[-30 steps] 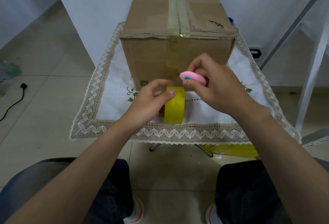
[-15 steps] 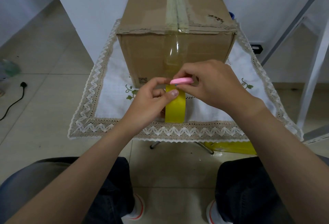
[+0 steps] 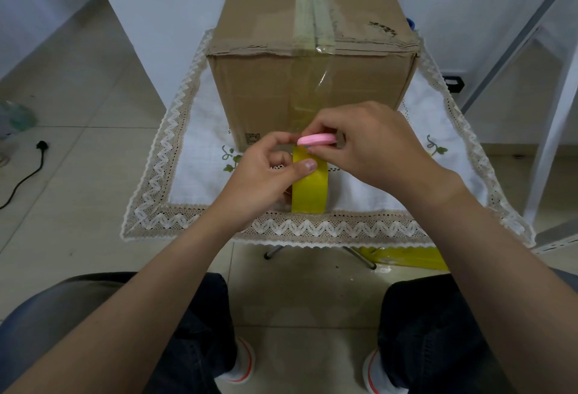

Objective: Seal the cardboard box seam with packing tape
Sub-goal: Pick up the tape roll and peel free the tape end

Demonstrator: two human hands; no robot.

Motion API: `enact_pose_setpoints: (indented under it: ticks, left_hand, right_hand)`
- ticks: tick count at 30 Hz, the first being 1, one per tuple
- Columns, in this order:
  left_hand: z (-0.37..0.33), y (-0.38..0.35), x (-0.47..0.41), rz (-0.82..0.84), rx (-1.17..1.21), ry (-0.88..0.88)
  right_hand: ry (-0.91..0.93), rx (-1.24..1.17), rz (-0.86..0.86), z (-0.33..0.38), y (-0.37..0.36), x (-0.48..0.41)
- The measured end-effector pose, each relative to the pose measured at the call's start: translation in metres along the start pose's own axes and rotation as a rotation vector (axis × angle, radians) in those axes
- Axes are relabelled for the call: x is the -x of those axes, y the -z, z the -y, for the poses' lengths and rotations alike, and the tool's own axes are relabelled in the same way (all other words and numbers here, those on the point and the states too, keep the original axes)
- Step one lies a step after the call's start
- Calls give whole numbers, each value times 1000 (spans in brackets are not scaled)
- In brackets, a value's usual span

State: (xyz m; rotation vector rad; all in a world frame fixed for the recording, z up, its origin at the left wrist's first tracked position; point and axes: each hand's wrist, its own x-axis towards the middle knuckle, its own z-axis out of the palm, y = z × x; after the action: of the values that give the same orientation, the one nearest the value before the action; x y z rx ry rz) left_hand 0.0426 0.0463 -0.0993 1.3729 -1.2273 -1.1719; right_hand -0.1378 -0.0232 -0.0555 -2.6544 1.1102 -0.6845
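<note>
Cutting looks like the step in hand, judging from how things are held. The large brown cardboard box (image 3: 312,59) stands on the small counter under a white lace-edged cloth (image 3: 194,181), its top seam already covered by a strip of clear packing tape (image 3: 312,12) that runs over the near edge and down the front face.

Just in front of the box's lower front, the left hand (image 3: 266,181) pinches the yellow roll of packing tape (image 3: 309,187), thumb pressed on its outer face, holding it upright and seemingly low so the tape stays taut between box and roll. The right hand (image 3: 372,146) is closed around a small flat pink cutter (image 3: 316,139), pinched between thumb and fingers and laid level across the tape, just above the roll. That level hold probably lets its edge meet the taut tape squarely; the blade itself is too small to make out.

Below the counter's near edge, in front of the box, yellow tape scraps (image 3: 406,257) lie on the tiled floor.

Once cut, the loose end would need pressing flat against the box front.
</note>
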Motion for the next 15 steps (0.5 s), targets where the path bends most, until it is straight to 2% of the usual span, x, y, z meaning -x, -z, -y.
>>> enact_pose_setpoints:
  ticks: [15]
  left_hand:
    - [-1,-1,-1,-3,-24,14]
  right_hand:
    - [-74,112,36,13,3,-11]
